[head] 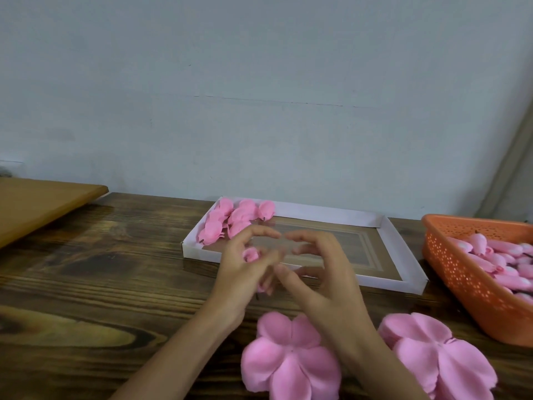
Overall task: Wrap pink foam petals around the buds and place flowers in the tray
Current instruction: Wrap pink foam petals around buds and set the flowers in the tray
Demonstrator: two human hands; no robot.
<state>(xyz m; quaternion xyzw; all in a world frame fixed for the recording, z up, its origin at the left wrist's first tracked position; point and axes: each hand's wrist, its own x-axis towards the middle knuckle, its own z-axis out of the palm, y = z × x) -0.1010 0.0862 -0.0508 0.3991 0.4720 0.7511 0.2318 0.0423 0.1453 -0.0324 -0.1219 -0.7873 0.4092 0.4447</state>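
Petals point(291, 362) at 6; left hand point(239, 272) around pink bud point(251, 254), right hand point(328, 278) slack; flowers point(230, 217) in tray point(317, 212), buds point(496, 256) in basket point(461, 272) at 3.

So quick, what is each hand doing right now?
Left hand: holding a pink foam flower.
Right hand: open, fingers loosely curved, nothing held.

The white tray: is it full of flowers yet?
No, mostly empty. The white tray holds pink flowers only in its far-left corner; the rest of its floor shows bare.
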